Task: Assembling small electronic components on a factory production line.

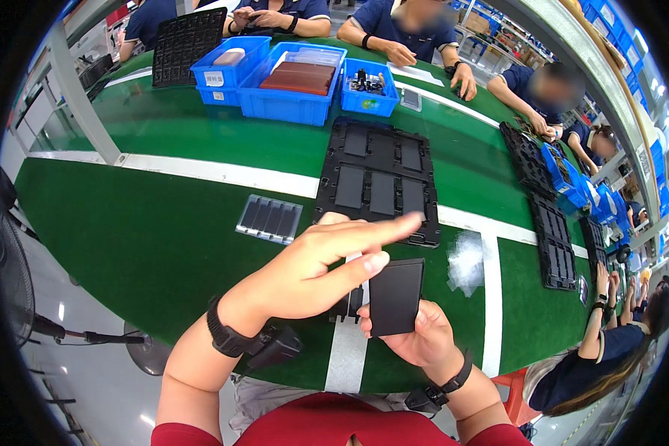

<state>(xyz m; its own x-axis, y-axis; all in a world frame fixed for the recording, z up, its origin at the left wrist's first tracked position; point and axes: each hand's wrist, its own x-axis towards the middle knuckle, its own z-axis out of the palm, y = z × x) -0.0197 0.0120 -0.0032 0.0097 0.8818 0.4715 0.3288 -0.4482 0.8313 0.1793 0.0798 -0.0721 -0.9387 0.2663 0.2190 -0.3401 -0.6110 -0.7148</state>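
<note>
Over green felt, flat matte-black rectangular panel [395, 296] in right hand [416, 338]

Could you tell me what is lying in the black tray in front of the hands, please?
The black tray holds flat dark rectangular panels in two rows of pockets. Its near edge is covered by the left hand, so anything there cannot be seen. The right hand holds a similar dark panel.
</note>
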